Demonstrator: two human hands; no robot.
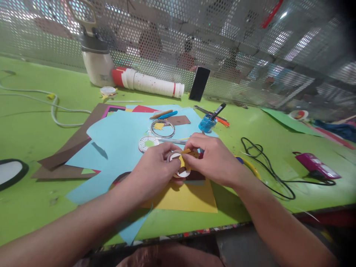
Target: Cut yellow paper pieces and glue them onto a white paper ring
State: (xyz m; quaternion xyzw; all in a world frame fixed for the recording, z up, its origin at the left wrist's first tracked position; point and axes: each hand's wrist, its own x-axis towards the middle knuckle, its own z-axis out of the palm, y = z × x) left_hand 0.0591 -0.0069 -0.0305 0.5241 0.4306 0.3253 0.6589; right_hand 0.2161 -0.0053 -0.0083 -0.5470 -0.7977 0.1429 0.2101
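A small round white disc with yellow and brown pieces on it is held over the yellow paper. My left hand grips the disc's left side, thumb on top. With its thumb and fingers pinched, my right hand holds a small yellow piece at the disc's upper edge. Just beyond my left hand lies a white ring-patterned disc with a green centre. A round clear ring rests behind it on light blue paper.
A blue jar with a black pen stands behind my right hand. Farther back are a leaning phone, a stack of white cups and a white jug. A black cable and a purple device lie at right.
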